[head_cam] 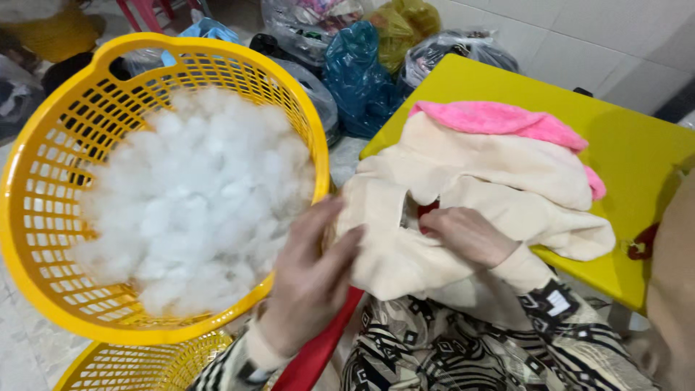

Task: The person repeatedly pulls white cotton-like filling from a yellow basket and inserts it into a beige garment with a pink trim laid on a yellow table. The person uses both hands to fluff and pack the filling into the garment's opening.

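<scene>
A cream plush fabric piece with a pink plush part lies on a yellow table. My right hand rests on the cream fabric, fingers tucked into an opening in it. My left hand holds the fabric's left edge, right beside a large yellow plastic basket. The basket is filled with white fluffy stuffing.
A second yellow basket sits under the first. Several tied plastic bags, blue, yellow-green and clear, are piled behind the table against a white tiled wall. A red bar crosses my lap.
</scene>
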